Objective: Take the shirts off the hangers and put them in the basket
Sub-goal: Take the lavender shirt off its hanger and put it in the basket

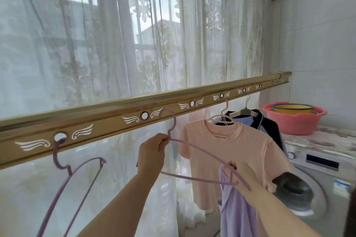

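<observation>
L hand [152,152] has its fingers curled round the neck of a thin lilac plastic hanger [192,149], just below the hook, prob. to steady it while the cloth comes off. R hand [241,172] pinches a lavender cotton shirt [236,215] at the hanger's far arm; the shirt droops straight down below that hand and looks nearly free, so this step seems almost done. Hook sits above L hand, in front of the gold metal drying rail [115,121], in none of its holes. Left of L hand, a bare purple hanger [77,179] hangs from a rail hole. Beyond R hand, a peach T-shirt [227,152] and a dark navy shirt [269,127] wait on hangers. Further right, a pink plastic basin [294,123] on a white washing machine [317,175]. Basket not in view.
</observation>
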Available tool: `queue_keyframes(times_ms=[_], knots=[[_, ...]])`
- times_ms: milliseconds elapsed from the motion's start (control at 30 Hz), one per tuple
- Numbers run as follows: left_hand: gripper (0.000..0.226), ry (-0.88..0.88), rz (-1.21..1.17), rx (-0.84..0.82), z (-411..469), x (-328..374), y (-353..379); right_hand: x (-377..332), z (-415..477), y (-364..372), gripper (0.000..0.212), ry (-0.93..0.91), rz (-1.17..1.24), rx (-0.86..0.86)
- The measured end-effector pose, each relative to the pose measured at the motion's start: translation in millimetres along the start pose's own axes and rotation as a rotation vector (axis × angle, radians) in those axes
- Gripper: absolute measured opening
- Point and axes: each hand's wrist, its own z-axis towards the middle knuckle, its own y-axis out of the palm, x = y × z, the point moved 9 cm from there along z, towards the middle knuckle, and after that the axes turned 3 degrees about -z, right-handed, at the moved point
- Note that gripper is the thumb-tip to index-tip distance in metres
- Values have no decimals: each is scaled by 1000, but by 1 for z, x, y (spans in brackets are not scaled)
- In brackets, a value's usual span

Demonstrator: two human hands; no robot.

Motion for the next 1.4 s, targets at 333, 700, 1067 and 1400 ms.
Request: queue_keyframes(times_ms=[333,700,1067,1400], knots=[[13,80,26,136,4,-23,-23,10,10,8,32,57,-65,21],[16,22,7,102,8,-59,-26,-9,14,31,30,33,-28,-5],[47,-773,-70,0,-86,-190,34,-16,-5,24,21,6,-25,-130],[30,-660,-469,-874,-179,-74,171,-19,-55,-63,26,-25,23,-102]])
